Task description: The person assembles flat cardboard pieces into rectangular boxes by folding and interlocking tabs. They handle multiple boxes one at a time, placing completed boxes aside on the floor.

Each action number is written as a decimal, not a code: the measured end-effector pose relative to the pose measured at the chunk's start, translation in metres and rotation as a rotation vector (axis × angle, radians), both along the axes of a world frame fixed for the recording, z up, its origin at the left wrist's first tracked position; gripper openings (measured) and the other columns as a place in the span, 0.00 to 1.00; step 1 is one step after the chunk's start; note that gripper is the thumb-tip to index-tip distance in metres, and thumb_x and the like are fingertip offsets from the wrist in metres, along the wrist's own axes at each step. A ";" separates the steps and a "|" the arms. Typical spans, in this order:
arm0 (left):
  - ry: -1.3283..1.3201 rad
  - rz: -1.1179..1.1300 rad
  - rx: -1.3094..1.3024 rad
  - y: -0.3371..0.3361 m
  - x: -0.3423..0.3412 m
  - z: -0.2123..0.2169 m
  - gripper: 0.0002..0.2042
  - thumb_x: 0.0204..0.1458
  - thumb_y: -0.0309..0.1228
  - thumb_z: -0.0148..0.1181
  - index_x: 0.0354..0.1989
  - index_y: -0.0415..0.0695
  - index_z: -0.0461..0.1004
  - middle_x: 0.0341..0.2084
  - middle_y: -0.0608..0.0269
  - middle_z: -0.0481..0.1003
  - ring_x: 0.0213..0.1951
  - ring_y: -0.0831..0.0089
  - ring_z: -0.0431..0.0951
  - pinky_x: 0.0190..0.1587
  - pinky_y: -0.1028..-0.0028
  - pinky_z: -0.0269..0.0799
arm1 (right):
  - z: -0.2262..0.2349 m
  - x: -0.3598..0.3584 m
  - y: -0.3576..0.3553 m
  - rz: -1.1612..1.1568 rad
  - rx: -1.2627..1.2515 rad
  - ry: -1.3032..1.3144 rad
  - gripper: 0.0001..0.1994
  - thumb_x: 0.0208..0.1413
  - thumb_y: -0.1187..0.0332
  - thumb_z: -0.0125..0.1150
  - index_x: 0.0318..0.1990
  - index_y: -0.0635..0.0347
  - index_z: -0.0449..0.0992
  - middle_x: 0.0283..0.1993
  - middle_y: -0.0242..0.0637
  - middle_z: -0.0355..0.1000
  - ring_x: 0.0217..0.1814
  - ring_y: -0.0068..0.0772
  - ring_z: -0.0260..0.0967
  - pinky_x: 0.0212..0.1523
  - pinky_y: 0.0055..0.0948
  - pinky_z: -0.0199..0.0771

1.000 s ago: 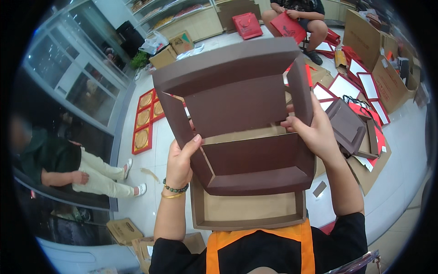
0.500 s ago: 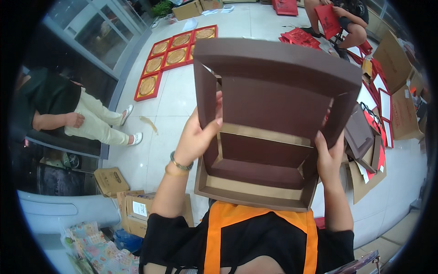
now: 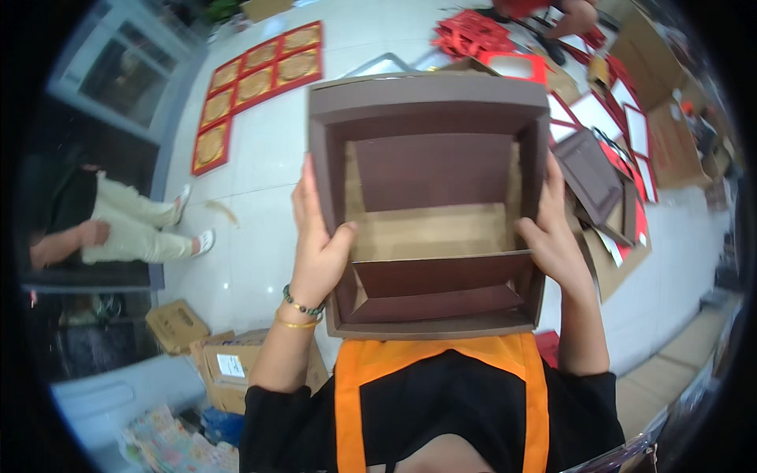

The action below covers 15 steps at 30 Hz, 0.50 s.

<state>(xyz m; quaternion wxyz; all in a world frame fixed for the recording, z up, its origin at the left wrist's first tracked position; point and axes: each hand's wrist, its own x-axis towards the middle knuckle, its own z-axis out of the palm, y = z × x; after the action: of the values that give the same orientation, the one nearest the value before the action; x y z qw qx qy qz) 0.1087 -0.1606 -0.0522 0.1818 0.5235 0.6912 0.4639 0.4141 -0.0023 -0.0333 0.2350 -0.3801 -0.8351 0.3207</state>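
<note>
A dark brown cardboard box (image 3: 430, 93) is held up in front of my chest, its open side facing me. Its inside is partly tan, and a brown flap (image 3: 441, 277) crosses the lower part at a slant. My left hand (image 3: 319, 240) is closed on the box's left wall, thumb over the edge and fingers along the outside. On the opposite wall my right hand (image 3: 558, 236) grips in the same manner, thumb reaching inside. The fingertips behind the walls are partly hidden. Behind the box's lower edge an orange strap or apron (image 3: 359, 410) shows over my black top.
Red trays with round golden pieces (image 3: 254, 85) lie on the floor at far left. A person in pale trousers (image 3: 130, 221) stands left. Red bags (image 3: 471, 33), brown box parts (image 3: 587, 173) and red-and-white pieces lie right, near another person's leg (image 3: 572, 20). Cartons (image 3: 236, 364) stand lower left.
The box has come squarer toward me, its far wall less tilted, and more of its tan inside shows. Both hands have shifted along its side walls. The whole view has turned slightly.
</note>
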 end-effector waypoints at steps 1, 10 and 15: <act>0.006 0.017 -0.031 -0.003 0.008 0.003 0.49 0.49 0.22 0.57 0.81 0.41 0.38 0.78 0.47 0.45 0.78 0.53 0.45 0.78 0.63 0.42 | 0.000 0.003 -0.002 -0.017 0.058 -0.082 0.44 0.49 0.77 0.52 0.78 0.67 0.48 0.84 0.57 0.31 0.86 0.63 0.27 0.83 0.48 0.35; 0.184 -0.057 -0.047 0.002 0.016 0.008 0.48 0.51 0.21 0.59 0.81 0.42 0.38 0.66 0.40 0.55 0.70 0.45 0.57 0.74 0.56 0.51 | 0.002 0.019 0.009 -0.146 -0.130 0.299 0.44 0.60 0.68 0.64 0.79 0.67 0.46 0.83 0.60 0.41 0.86 0.52 0.39 0.80 0.45 0.43; 0.182 -0.076 -0.076 -0.002 0.011 0.016 0.49 0.51 0.24 0.60 0.80 0.38 0.37 0.70 0.42 0.52 0.72 0.47 0.54 0.76 0.57 0.48 | 0.039 -0.016 0.054 -0.036 0.030 0.700 0.40 0.62 0.69 0.62 0.78 0.67 0.50 0.80 0.52 0.50 0.83 0.46 0.49 0.80 0.39 0.46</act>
<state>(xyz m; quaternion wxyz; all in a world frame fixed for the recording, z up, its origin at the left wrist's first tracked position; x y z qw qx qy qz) 0.1195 -0.1623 -0.0359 0.1555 0.5822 0.7016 0.3804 0.3983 0.0517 0.0058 0.5181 -0.2582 -0.7018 0.4152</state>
